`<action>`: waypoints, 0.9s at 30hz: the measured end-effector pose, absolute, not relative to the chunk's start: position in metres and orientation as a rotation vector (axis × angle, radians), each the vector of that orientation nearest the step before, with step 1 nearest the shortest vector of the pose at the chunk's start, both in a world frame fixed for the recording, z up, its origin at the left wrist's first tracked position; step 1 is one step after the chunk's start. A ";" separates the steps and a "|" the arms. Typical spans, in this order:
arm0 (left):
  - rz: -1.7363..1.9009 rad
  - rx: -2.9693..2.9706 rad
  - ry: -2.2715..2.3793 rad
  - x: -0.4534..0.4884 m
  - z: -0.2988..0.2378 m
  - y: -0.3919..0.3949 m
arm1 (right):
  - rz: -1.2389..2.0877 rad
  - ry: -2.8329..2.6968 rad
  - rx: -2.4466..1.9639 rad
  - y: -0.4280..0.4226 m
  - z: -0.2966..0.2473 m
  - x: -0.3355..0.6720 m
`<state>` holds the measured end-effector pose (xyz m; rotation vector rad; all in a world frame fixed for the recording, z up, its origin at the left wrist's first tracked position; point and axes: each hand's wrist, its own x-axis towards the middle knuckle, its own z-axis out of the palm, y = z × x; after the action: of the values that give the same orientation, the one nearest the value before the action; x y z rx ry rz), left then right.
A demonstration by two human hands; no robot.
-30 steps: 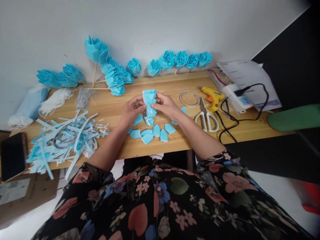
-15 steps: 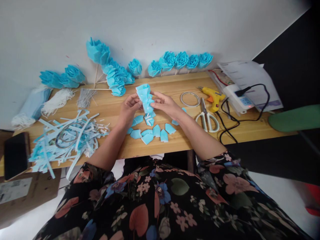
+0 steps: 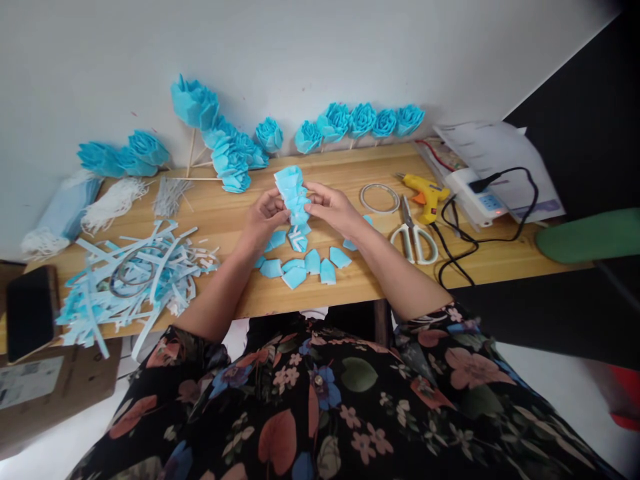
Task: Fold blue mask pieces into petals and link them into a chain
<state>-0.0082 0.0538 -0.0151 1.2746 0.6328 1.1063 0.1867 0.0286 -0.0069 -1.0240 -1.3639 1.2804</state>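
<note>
Above the middle of a wooden table (image 3: 350, 173) I hold a fanned stack of light blue fabric petals (image 3: 294, 193) between both hands. My left hand (image 3: 266, 217) pinches its left side and my right hand (image 3: 333, 208) pinches its right side. Several loose cut petals (image 3: 305, 263) lie on the table just below my hands, in a rough row near the front edge.
Finished blue flowers (image 3: 360, 121) on sticks lean along the white wall. A heap of blue and white strips (image 3: 135, 273) covers the left. White scissors (image 3: 413, 233), a yellow glue gun (image 3: 425, 193), a wire ring (image 3: 380, 197), black cables and a power strip (image 3: 480, 197) sit right. A phone (image 3: 27, 310) lies far left.
The petal stack tilted from upright toward the left and spread into a fan, staying between both hands. My hands shifted only slightly.
</note>
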 end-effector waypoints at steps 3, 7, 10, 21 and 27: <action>1.097 1.284 0.645 -0.009 -0.015 0.054 | 1.300 -1.366 -1.012 0.026 -0.003 0.186; 1.048 1.304 0.623 -0.009 -0.018 0.055 | 1.319 -1.404 -0.980 0.025 -0.001 0.185; 1.045 1.305 0.612 -0.008 -0.018 0.055 | 1.288 -1.428 -0.976 0.027 -0.003 0.184; 1.174 1.278 0.638 -0.012 -0.014 0.055 | 1.326 -1.276 -1.049 0.026 0.004 0.192; 1.206 1.301 0.641 -0.013 -0.016 0.057 | 1.385 -1.282 -1.000 0.025 0.004 0.190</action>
<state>-0.0131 0.0572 -0.0165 1.3009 0.6406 1.2064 0.1903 0.0253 0.0038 -0.9999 -1.2820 1.3851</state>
